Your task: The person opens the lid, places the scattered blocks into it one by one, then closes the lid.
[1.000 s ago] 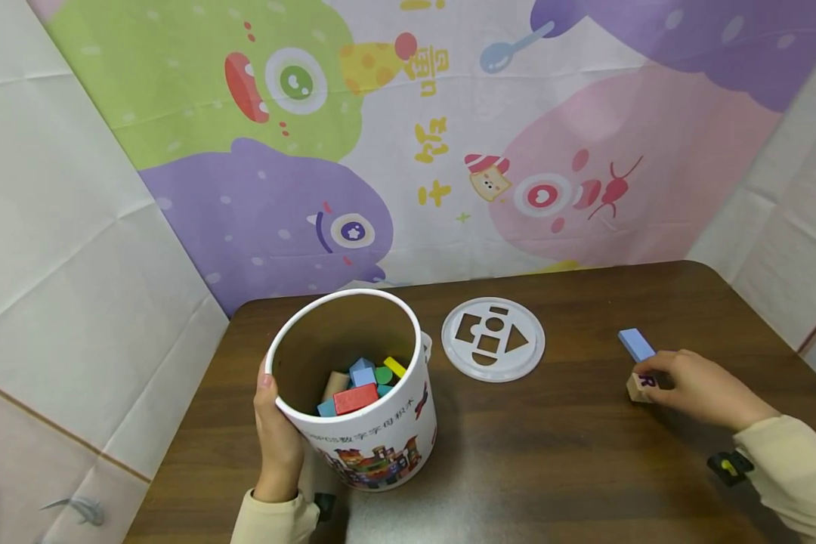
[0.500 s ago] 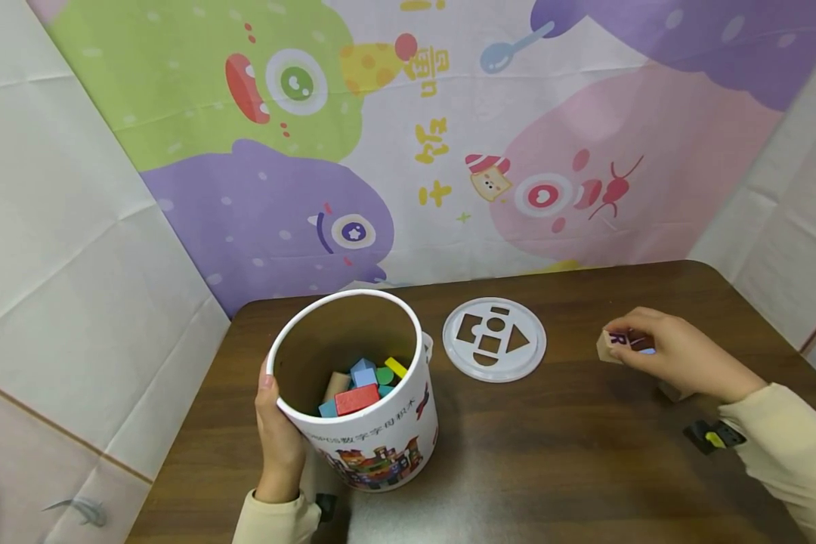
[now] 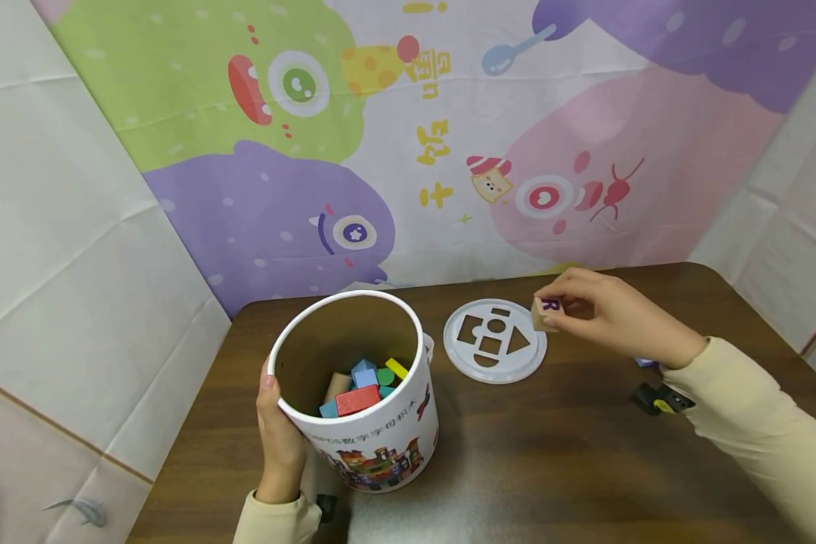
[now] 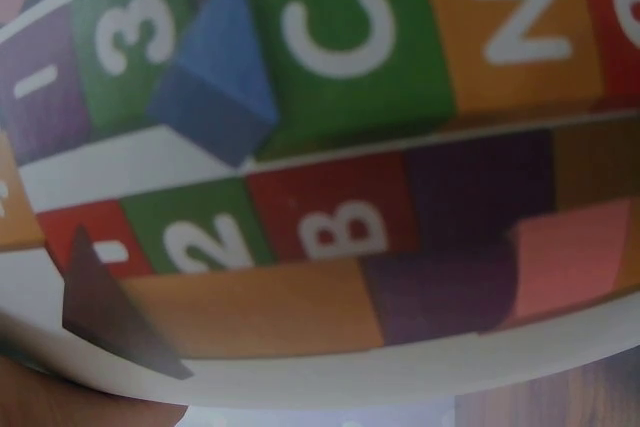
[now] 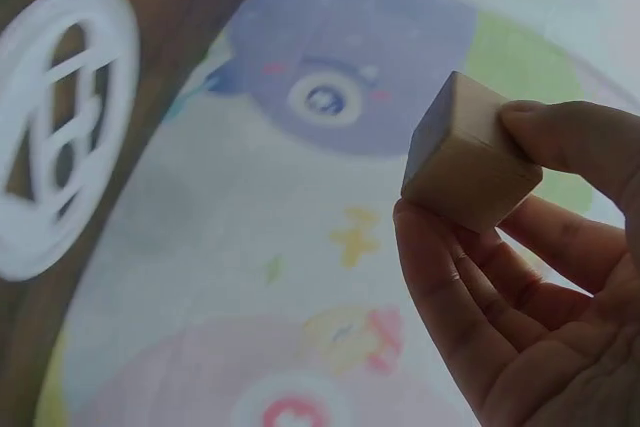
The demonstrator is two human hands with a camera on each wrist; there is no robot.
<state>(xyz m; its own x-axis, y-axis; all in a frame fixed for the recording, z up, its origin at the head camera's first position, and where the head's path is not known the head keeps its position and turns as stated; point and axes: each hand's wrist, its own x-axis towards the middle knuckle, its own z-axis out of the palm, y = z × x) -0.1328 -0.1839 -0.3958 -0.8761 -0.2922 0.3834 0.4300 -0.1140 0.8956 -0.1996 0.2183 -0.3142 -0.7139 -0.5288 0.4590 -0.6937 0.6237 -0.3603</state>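
Observation:
My right hand (image 3: 612, 313) pinches a small wooden block (image 3: 540, 317) with a purple letter R, raised near the lid's right edge in the head view. In the right wrist view, thumb and fingers hold the plain wood cube (image 5: 475, 162) by its sides. My left hand (image 3: 280, 446) grips a white bucket (image 3: 408, 431) at its left side, thumb at the rim. Coloured blocks lie inside, among them a red block (image 3: 357, 400), a yellow one (image 3: 397, 368) and a green one (image 3: 384, 376). Printed letter blocks on the bucket wall (image 4: 300, 387) fill the left wrist view.
A white lid (image 3: 454, 353) with shaped cutouts lies on the dark wooden table (image 3: 530, 453), right of the bucket. A blue block (image 3: 644, 363) shows partly from beneath the right forearm. Behind the table hangs a cartoon-printed cloth (image 3: 442, 249).
My right hand has lifted the R block from beside the blue block and carried it left, close to the lid. The left hand and bucket have stayed in place.

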